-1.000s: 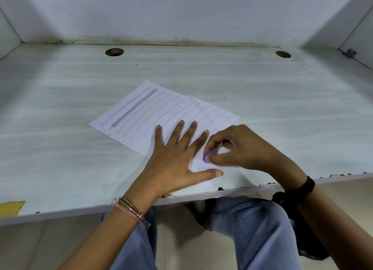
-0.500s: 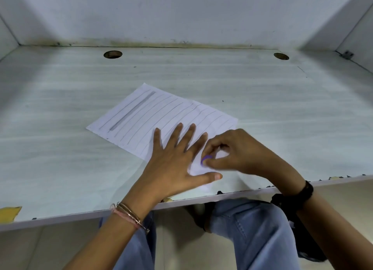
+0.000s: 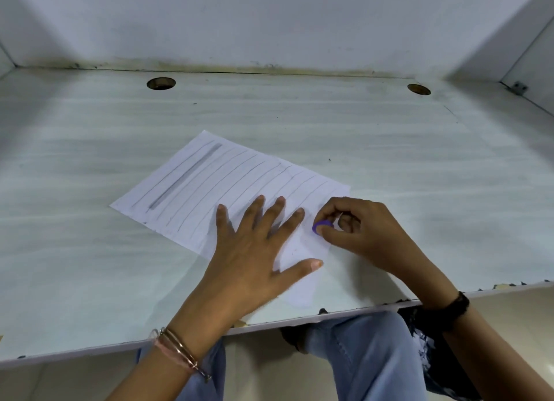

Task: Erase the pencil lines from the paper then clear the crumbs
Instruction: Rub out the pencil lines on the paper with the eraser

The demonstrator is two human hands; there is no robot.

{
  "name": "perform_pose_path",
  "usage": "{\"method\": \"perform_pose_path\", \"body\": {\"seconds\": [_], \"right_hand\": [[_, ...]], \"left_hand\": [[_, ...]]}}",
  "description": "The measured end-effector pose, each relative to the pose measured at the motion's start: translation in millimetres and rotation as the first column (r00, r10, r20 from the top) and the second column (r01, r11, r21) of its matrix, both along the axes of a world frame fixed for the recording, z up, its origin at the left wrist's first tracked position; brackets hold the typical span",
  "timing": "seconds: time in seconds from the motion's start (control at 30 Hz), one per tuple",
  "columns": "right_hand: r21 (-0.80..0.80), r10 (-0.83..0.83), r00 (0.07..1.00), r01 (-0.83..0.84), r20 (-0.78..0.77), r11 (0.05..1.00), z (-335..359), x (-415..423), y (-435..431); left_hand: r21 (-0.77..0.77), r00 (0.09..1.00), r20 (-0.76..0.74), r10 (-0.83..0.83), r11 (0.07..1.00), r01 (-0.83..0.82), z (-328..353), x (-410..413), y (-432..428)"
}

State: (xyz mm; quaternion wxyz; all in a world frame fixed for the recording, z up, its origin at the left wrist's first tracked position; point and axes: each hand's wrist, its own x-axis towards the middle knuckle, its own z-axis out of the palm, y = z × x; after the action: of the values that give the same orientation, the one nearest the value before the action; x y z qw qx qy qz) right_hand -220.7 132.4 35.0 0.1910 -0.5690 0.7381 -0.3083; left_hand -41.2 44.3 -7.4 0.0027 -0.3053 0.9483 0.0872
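Pressing my left hand (image 3: 248,251) flat on the paper (image 3: 209,197), fingers straight and spread, I pin the sheet down near the front edge of the worktop (image 3: 389,161). Just to its right, my right hand (image 3: 359,236) pinches a small purple eraser (image 3: 322,224) between thumb and curled fingers, and the eraser touches the sheet's near right part. The paper lies skewed, with one corner toward the front edge and the opposite one toward the middle of the worktop. Thin pencil lines (image 3: 239,173) cross its far left part beside one thick dark stroke (image 3: 186,176), and they fade toward the eraser. Two round holes sit by the back edge, one left (image 3: 161,83) and one right (image 3: 418,89). Bracelets (image 3: 180,349) circle my left wrist, a black band (image 3: 455,307) my right. My jeans (image 3: 368,358) show below the front edge.
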Motion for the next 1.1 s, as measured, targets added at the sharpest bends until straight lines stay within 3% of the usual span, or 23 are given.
{"method": "perform_pose_path", "body": {"seconds": [0.13,0.27,0.4,0.53,0.63,0.67,0.8,0.93,1.03,1.1], "right_hand": [[0.013,-0.012,0.998,0.011,0.064,1.000,-3,-7,-1],[-0.008,-0.030,0.991,0.031,0.134,0.999,-4,-9,-1],[-0.087,-0.110,0.992,0.115,0.061,0.990,-4,-11,-5],[0.019,0.103,0.995,-0.103,-0.016,0.994,2,2,-4],[-0.028,-0.042,0.995,0.039,-0.090,0.999,5,-14,-12],[-0.026,-0.057,0.994,0.054,-0.097,0.998,7,-16,-14],[0.115,0.174,0.981,-0.163,-0.083,0.980,11,-5,-13],[0.026,-0.014,0.987,0.019,-0.161,0.999,14,-20,-19],[0.128,0.178,0.977,-0.163,-0.118,0.978,16,-6,-15],[0.118,0.123,0.982,-0.106,-0.143,0.987,14,-13,-16]], "left_hand": [[-0.105,0.992,-0.080,-0.095,0.991,0.087,17,-19,-20],[-0.054,0.967,-0.117,-0.227,0.974,0.222,5,-30,-33],[-0.022,0.977,-0.055,-0.206,0.979,0.205,-7,-31,-36],[-0.050,0.976,-0.073,-0.205,0.978,0.201,-9,-32,-37],[-0.040,0.977,-0.089,-0.196,0.980,0.193,-10,-32,-37],[-0.027,0.976,-0.092,-0.197,0.980,0.195,-10,-32,-36],[-0.047,0.974,-0.081,-0.212,0.977,0.208,-9,-33,-37],[-0.019,0.976,-0.088,-0.198,0.980,0.198,-9,-32,-35],[-0.039,0.973,-0.105,-0.207,0.978,0.204,-8,-33,-36],[-0.027,0.974,-0.099,-0.205,0.979,0.203,-8,-33,-36]]}}
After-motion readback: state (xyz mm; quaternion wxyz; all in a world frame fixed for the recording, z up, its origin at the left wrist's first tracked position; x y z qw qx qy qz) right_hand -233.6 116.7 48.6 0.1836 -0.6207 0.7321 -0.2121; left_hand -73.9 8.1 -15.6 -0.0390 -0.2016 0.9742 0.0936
